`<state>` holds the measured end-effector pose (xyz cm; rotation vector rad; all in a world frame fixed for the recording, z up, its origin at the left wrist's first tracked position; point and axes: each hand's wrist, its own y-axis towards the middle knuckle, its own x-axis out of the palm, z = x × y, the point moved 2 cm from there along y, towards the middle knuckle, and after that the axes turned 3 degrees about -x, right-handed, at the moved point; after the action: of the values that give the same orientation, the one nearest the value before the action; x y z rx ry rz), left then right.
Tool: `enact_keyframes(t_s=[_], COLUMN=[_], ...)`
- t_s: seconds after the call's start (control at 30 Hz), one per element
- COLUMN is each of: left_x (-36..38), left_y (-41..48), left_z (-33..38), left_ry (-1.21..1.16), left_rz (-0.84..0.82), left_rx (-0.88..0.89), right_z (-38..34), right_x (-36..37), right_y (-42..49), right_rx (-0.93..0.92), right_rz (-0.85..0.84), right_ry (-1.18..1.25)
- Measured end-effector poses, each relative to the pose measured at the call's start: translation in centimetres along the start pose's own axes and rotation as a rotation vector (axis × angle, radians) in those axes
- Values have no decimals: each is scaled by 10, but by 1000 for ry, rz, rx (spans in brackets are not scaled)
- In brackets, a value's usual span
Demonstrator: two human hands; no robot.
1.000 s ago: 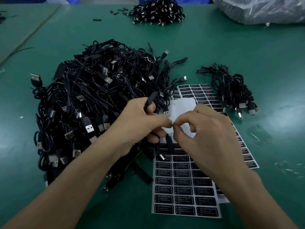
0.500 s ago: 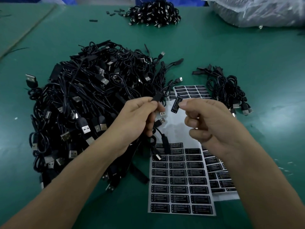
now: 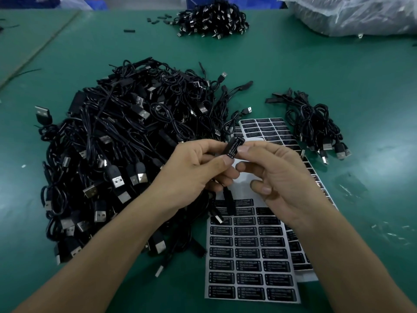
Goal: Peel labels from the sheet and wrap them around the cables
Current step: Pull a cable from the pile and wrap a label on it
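Note:
A black label [image 3: 233, 147] printed "LED CONTROLLER" sits on the small box of a black cable, held above the table. My left hand [image 3: 196, 168] grips that cable between thumb and fingers; its free end [image 3: 228, 199] hangs down below the palm. My right hand [image 3: 277, 175] pinches the label's right edge with thumb and forefinger. Under both hands lies a label sheet [image 3: 252, 256] with several rows of black labels; its upper part is bare backing.
A large heap of black USB cables [image 3: 117, 150] fills the left of the green table [image 3: 316, 64]. A small bundle of cables [image 3: 316, 125] lies right of a second label sheet [image 3: 268, 129]. Another cable pile [image 3: 212, 19] and a plastic bag [image 3: 352, 14] sit at the far edge.
My right hand peeled a label off the sheet, lifted it, and brought it onto the cable's box held in my left hand. The hands have come together.

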<state>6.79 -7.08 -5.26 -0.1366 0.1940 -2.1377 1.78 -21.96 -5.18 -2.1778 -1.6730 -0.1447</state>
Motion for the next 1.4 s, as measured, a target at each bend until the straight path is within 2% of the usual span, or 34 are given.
enact_keyframes(t_s=[0.33,0.7,1.0,1.4], left_x=[1,-1,-1,0], left_y=[-1,-1,0,-1], left_z=[0,-3,-4,-4], left_ry=[12,112,154,167], left_rz=[-122,-34,-128,-140], left_rx=[-58,6,-17,2], right_z=[0,-3,-4,-3], right_x=[1,-1,-1,-2], right_y=[1,1,1,2], right_rx=[5,-65,-127,-220], right_rz=[28,-8,-4,-19], right_ry=[-5,-78,-138,-224])
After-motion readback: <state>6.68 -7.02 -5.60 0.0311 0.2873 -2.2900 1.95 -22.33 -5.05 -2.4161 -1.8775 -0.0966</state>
